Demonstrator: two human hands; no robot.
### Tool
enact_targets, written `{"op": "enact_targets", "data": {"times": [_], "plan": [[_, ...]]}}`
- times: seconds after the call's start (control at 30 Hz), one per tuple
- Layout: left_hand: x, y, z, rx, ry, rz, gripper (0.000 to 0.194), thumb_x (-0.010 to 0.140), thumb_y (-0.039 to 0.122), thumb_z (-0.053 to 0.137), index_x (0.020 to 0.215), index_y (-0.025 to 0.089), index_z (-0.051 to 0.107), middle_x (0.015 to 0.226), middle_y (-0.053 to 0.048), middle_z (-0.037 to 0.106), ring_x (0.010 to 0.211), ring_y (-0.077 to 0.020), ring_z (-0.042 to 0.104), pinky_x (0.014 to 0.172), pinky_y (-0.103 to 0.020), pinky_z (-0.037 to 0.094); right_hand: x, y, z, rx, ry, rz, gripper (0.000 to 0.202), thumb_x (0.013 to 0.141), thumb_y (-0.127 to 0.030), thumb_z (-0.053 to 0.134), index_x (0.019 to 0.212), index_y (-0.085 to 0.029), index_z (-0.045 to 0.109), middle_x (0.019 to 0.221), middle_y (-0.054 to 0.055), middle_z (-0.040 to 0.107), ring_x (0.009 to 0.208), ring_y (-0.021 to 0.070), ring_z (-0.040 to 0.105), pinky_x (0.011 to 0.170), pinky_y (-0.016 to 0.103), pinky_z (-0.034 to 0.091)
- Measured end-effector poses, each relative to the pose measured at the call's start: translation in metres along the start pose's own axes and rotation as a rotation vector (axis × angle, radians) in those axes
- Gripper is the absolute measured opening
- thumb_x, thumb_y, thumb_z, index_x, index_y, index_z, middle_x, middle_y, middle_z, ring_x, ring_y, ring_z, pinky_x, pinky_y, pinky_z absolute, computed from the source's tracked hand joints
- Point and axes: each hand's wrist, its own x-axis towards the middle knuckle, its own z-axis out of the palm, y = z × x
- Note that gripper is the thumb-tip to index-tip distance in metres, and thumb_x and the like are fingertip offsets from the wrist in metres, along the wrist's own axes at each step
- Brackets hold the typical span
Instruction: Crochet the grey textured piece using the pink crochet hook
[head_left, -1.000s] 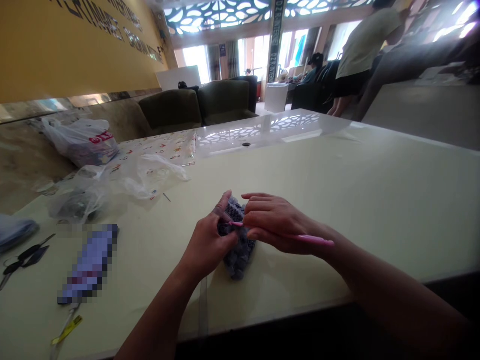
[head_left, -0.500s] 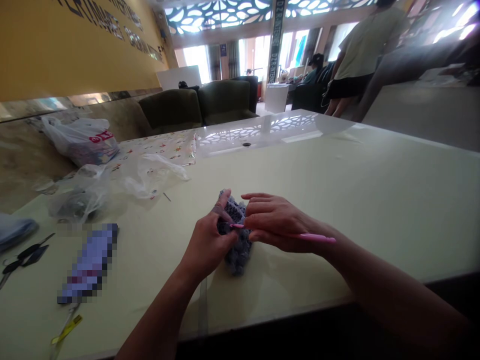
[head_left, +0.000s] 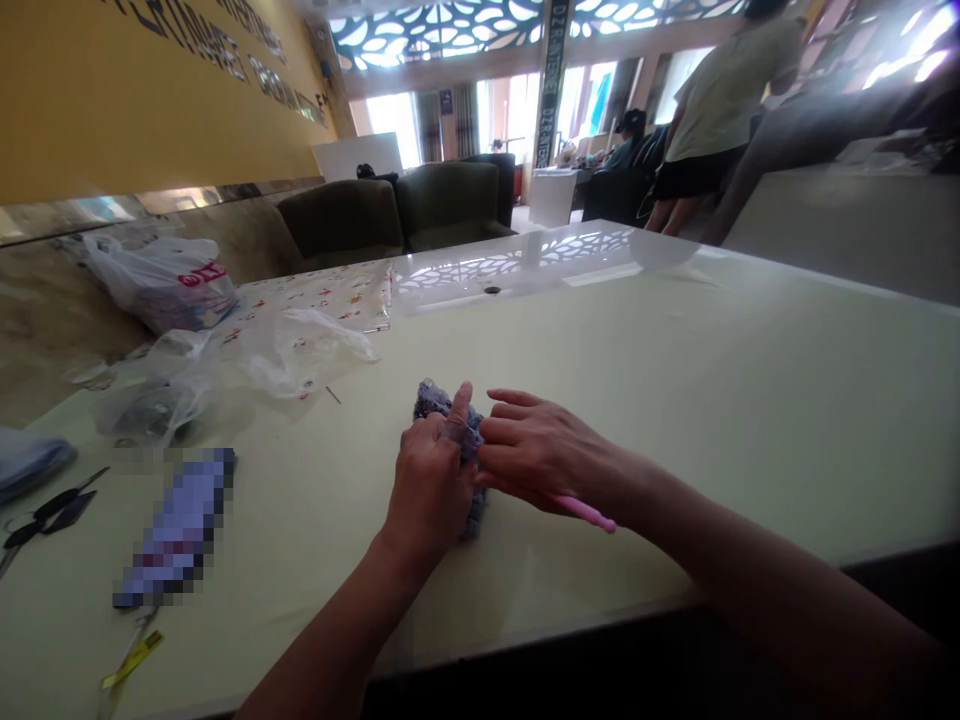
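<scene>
1. The left hand (head_left: 431, 475) holds the grey yarn piece (head_left: 433, 400) near the front edge of the pale counter (head_left: 637, 400). Its index finger points up and away, while the other fingers curl in against the yarn (how the thumb sits, I cannot tell).
2. The right hand (head_left: 536, 450) has its fingers closed round the pink hook (head_left: 589, 512) — the blunt end sticks out below the palm, and the tip is hidden between the two hands.
3. The hands meet over the yarn piece, which shows above and below the left hand.
4. To the left lie black-handled scissors (head_left: 52, 515) and a pixelated purple item (head_left: 184, 520), a yellow tag (head_left: 132, 660) just below it.
5. Farther back are a crumpled clear bag (head_left: 300, 350) and a full white bag (head_left: 169, 280) — the latter with red lettering.
</scene>
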Motion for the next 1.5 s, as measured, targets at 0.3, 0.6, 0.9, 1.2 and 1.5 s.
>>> {"op": "enact_targets", "data": {"times": [0.3, 0.6, 0.9, 1.2, 1.5], "plan": [[0.0, 0.006, -0.002, -0.44, -0.011, -0.342, 0.05, 0.078, 0.023, 0.067, 0.127, 0.017, 0.064, 0.122, -0.01, 0.069, 0.108, -0.0258, 0.063, 0.094, -0.035, 0.048, 0.005, -0.01, 0.029, -0.257, 0.295, 0.141, 0.045, 0.106, -0.04, 0.039, 0.068, -0.018, 0.051, 0.062, -0.002, 0.046, 0.057, 0.0141, 0.036, 0.084, 0.032, 0.042], [0.007, -0.001, -0.01, -1.366, -0.326, -0.614, 0.077, 0.069, 0.022, 0.083, 0.141, 0.023, 0.056, 0.106, -0.005, 0.074, 0.1, -0.0195, 0.066, 0.094, -0.03, 0.046, -0.001, -0.002, 0.018, -0.147, 0.443, -0.083, 0.046, 0.103, -0.045, 0.044, 0.066, -0.019, 0.05, 0.062, -0.002, 0.043, 0.06, 0.0139, 0.039, 0.083, 0.033, 0.05], [0.013, -0.012, -0.022, -1.476, -0.413, -0.677, 0.07, 0.066, 0.015, 0.083, 0.133, 0.025, 0.064, 0.087, 0.001, 0.073, 0.078, -0.0126, 0.066, 0.081, -0.025, 0.048, -0.004, 0.015, 0.005, -0.12, 0.235, -0.109, 0.048, 0.102, -0.055, 0.038, 0.085, -0.016, 0.062, 0.072, 0.001, 0.055, 0.064, 0.0137, 0.047, 0.064, 0.028, 0.043], [0.016, -0.016, -0.028, -1.384, -0.379, -0.718, 0.06, 0.066, 0.014, 0.079, 0.125, 0.018, 0.069, 0.09, -0.005, 0.077, 0.075, -0.0138, 0.067, 0.077, -0.026, 0.05, -0.006, 0.017, -0.005, -0.133, 0.126, -0.051, 0.056, 0.104, -0.056, 0.029, 0.093, -0.014, 0.065, 0.078, 0.004, 0.058, 0.069, 0.0142, 0.05, 0.066, 0.028, 0.042], [0.014, -0.016, -0.027, -1.301, -0.41, -0.695, 0.055, 0.065, 0.013, 0.076, 0.119, 0.015, 0.073, 0.086, -0.008, 0.079, 0.081, -0.0202, 0.071, 0.084, -0.032, 0.052, -0.009, 0.022, -0.019, 0.448, -0.004, 0.116, 0.057, 0.106, -0.05, 0.032, 0.076, -0.013, 0.063, 0.077, 0.004, 0.056, 0.064, 0.0101, 0.049, 0.063, 0.024, 0.039]]}}
